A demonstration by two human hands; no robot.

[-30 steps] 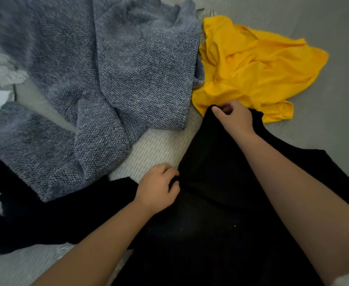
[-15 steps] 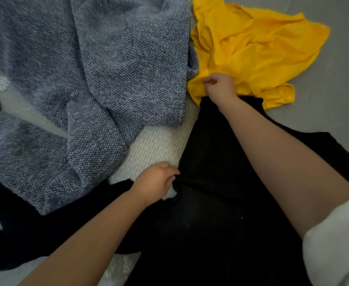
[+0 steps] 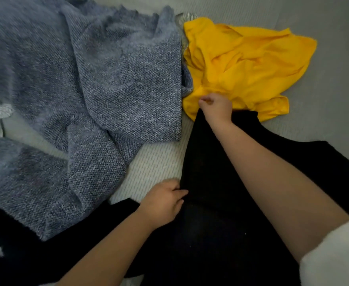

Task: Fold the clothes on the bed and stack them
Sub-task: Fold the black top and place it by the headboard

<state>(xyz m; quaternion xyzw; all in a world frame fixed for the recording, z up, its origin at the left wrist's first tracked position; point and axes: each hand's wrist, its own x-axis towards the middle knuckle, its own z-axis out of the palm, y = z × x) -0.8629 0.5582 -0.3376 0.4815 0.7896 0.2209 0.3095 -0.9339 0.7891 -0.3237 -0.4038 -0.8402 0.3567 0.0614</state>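
Right hand point(image 3: 215, 106) pinches the far edge of the black top point(image 3: 221, 234) — just past it lies the yellow shirt point(image 3: 241, 65). Left hand point(image 3: 163, 205) grips the near edge — grey sweater point(image 3: 107, 89) beside it on the bed point(image 3: 330, 89).

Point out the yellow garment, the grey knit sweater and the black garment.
yellow garment point(image 3: 250, 65), head view, middle of its crumpled cloth.
grey knit sweater point(image 3: 115, 83), head view, its broad body.
black garment point(image 3: 210, 234), head view, its near body.

On our grey bed point(image 3: 324, 124) lie a grey knit sweater point(image 3: 107, 89) far left, yellow garment point(image 3: 241, 65) far right, black garment point(image 3: 210, 223) near.
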